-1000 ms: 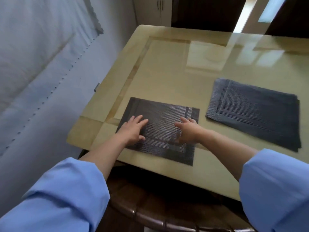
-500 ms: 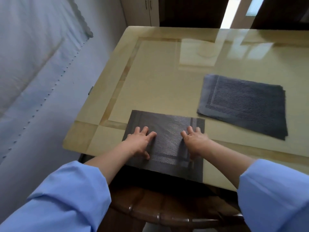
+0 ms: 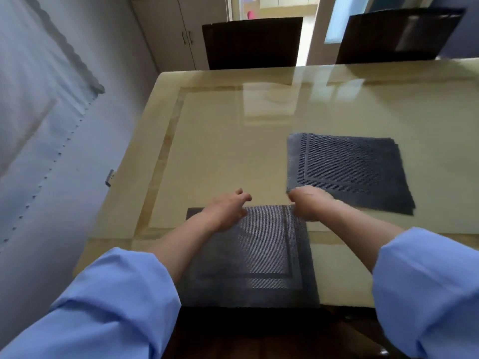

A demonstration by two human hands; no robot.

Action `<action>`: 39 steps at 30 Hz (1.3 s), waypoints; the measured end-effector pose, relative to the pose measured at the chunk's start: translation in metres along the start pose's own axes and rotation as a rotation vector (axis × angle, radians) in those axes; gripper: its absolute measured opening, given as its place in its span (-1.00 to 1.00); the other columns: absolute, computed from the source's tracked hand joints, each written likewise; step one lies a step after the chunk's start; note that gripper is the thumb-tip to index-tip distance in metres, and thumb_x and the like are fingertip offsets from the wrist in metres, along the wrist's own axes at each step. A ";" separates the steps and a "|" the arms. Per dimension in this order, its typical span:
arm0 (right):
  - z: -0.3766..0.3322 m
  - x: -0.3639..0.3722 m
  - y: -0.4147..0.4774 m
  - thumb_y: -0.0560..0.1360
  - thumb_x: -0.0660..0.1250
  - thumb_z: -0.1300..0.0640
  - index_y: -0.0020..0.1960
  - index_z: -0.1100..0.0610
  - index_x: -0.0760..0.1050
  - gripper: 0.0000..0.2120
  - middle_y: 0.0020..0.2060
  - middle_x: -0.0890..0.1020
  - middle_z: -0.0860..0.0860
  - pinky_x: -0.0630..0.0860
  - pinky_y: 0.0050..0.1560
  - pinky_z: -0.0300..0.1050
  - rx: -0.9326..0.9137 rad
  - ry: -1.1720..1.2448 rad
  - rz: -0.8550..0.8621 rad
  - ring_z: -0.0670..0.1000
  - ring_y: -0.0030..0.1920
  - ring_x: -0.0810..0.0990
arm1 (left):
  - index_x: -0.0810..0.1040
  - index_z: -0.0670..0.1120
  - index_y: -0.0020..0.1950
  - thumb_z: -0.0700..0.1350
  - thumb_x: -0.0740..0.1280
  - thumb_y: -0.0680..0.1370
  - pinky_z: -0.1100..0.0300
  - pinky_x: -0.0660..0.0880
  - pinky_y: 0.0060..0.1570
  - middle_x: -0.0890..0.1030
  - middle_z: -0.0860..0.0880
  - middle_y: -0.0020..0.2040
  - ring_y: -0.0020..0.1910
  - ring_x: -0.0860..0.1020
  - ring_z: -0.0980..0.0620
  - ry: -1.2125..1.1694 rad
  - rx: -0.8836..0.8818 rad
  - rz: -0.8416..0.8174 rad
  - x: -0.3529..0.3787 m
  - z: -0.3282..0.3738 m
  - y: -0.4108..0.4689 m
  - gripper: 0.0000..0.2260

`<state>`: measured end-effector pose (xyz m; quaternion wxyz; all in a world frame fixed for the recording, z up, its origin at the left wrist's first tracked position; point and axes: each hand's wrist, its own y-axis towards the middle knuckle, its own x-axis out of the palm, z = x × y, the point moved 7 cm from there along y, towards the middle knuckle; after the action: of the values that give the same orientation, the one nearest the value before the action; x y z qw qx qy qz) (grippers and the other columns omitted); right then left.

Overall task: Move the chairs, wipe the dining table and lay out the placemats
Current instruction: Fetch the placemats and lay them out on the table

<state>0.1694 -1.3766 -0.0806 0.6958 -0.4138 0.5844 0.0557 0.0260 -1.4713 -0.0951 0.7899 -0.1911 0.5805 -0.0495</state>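
A single dark placemat [image 3: 261, 255] is laid square at the near edge of the dining table [image 3: 223, 141], its long axis along that edge; a stack of placemats [image 3: 347, 172] lies farther in, to the right. Since half a second ago both hands have been lifted from the mat's middle to its far edge. The left hand [image 3: 225, 207] is held loosely spread, gripping nothing, while the blurred right hand [image 3: 308, 202] is curled at the far right corner; a grip cannot be told.

Glossy beige dining table [image 3: 228, 141] bears one placemat [image 3: 259, 255] and a placemat stack [image 3: 347, 169]
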 end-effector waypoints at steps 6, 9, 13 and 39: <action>0.085 -0.025 -0.002 0.53 0.27 0.10 0.23 0.10 0.45 -0.71 0.19 0.53 0.10 0.48 0.09 0.00 0.202 0.148 0.081 0.17 0.16 0.51 | 0.32 0.00 0.42 -0.03 0.21 0.58 -0.03 0.31 0.29 0.30 -0.02 0.45 0.36 0.34 -0.14 -0.086 0.112 0.050 -0.020 0.063 0.068 -0.61; 0.129 -0.026 0.000 0.54 0.25 0.03 0.26 0.12 0.43 -0.67 0.25 0.48 0.10 0.45 0.19 0.04 0.271 0.188 0.091 0.16 0.24 0.45 | 0.23 0.04 0.47 0.01 0.21 0.58 -0.03 0.06 0.44 0.10 -0.06 0.54 0.50 0.09 -0.11 -0.120 0.078 0.010 -0.015 0.089 0.099 -0.54; 0.180 -0.010 0.011 0.54 0.26 -0.04 0.36 0.11 0.34 -0.55 0.38 0.35 0.12 0.37 0.31 0.10 0.343 0.260 0.101 0.17 0.37 0.33 | 0.06 0.08 0.51 0.12 0.20 0.56 -0.02 -0.08 0.48 -0.10 -0.15 0.55 0.53 -0.10 -0.12 -0.112 -0.005 -0.008 -0.001 0.110 0.138 -0.43; 0.216 -0.006 0.038 0.50 0.27 0.24 0.19 0.09 0.54 -0.72 0.12 0.61 0.12 0.45 0.14 -0.05 0.552 0.266 0.298 0.17 0.15 0.56 | 0.30 -0.13 0.42 0.01 0.20 0.58 0.14 -0.09 0.47 0.23 -0.10 0.50 0.51 0.11 -0.06 -0.079 0.081 0.217 0.022 0.134 0.184 -0.56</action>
<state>0.3120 -1.2113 -0.1003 0.6836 -0.1235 0.7170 -0.0580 0.1318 -1.2755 -0.1470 0.8200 -0.0971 0.5637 0.0205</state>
